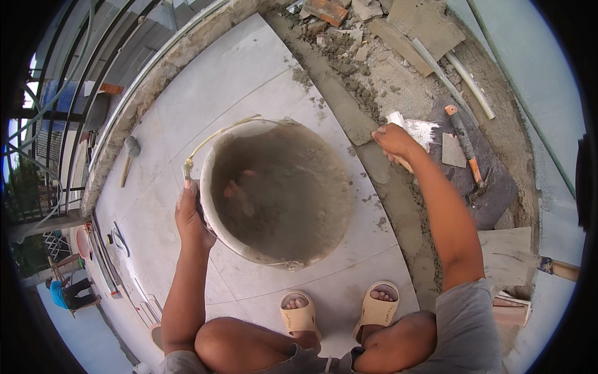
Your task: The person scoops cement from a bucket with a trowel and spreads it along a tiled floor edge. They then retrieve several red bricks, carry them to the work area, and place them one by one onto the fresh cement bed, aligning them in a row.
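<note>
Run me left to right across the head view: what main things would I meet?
Co-worker in blue, grey-headed mallet, left hand, bucket, right hand, black-and-orange tool.

The bucket looks plastic, matt and crusted; the floor tiles are smooth, faintly glossy. Toward its one o'clock, mortar looks rough; near nine o'clock, a mallet looks wooden-handled.
</note>
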Motion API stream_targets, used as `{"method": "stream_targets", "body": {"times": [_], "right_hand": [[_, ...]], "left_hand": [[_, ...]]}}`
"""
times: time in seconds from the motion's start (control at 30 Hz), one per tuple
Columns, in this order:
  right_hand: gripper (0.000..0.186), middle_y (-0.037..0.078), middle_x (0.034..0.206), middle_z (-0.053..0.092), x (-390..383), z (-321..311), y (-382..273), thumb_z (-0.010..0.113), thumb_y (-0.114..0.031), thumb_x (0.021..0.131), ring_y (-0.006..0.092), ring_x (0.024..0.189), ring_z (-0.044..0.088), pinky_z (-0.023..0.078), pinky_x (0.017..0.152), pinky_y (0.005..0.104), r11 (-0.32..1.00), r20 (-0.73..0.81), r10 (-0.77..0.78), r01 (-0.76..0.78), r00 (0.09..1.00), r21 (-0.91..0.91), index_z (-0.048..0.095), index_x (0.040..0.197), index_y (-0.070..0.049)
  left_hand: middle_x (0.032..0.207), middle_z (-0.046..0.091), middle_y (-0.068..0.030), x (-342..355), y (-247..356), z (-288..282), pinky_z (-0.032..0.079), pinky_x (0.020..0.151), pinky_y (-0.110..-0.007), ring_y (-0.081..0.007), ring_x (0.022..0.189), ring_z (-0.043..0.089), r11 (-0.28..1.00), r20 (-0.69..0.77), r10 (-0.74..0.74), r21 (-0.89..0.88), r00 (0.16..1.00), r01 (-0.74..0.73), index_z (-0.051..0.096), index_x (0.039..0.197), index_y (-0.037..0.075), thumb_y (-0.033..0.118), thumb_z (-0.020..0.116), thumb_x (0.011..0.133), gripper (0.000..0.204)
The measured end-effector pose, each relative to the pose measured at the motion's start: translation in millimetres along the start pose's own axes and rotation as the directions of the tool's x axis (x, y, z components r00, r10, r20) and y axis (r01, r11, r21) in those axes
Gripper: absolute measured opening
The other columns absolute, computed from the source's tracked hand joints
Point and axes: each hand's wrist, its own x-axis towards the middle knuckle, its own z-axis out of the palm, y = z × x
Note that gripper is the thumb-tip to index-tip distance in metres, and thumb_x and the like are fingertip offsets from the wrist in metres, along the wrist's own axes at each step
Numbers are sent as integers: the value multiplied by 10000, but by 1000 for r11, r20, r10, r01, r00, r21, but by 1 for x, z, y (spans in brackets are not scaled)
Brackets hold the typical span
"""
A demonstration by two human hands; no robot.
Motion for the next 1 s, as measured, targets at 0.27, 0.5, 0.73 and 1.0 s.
{"method": "stream_targets", "body": {"times": [0.27, 0.5, 0.73, 1.0], "right_hand": [[385, 234, 774, 646, -107, -27, 26, 549, -308, 923, 297, 555, 634, 527, 667, 418, 859, -218, -89, -36, 972, -511, 643, 958, 64], [433, 287, 923, 651, -255, -36, -156, 598, -278, 878, 423, 919, 644, 500, 807, 469, 971, -47, -111, 98, 993, -220, 558, 1206, 1], [454, 265, 1206, 565, -173, 39, -216, 489, -98, 899, 400, 984, 646, 517, 852, 479, 553, 115, -451, 378, 885, -743, 457, 1341, -3], [445, 233, 1193, 571, -84, 161, -214, 527, -80, 903, 342, 970, 666, 574, 753, 407, 447, 183, -602, 517, 778, -730, 493, 1331, 34]], "left_hand": [[787, 622, -62, 26, 20, 10, 522, 588, -281, -141, 641, 601, 985, 214, -116, -98, 970, 140, 580, 965, 19, 333, 554, 995, 316], [974, 667, -165, 54, 64, -3, 505, 805, -332, -191, 820, 608, 987, 429, -43, -120, 902, 104, 584, 956, -19, 300, 495, 1020, 338], [738, 588, -48, 117, 63, -1, 447, 607, -269, -114, 665, 542, 986, 247, 75, 128, 966, -109, 601, 840, 22, 403, 566, 972, 404], [651, 515, 28, 119, 70, 23, 365, 509, -225, -54, 574, 441, 903, 262, 159, 351, 952, -247, 575, 775, 66, 454, 598, 959, 430]]}}
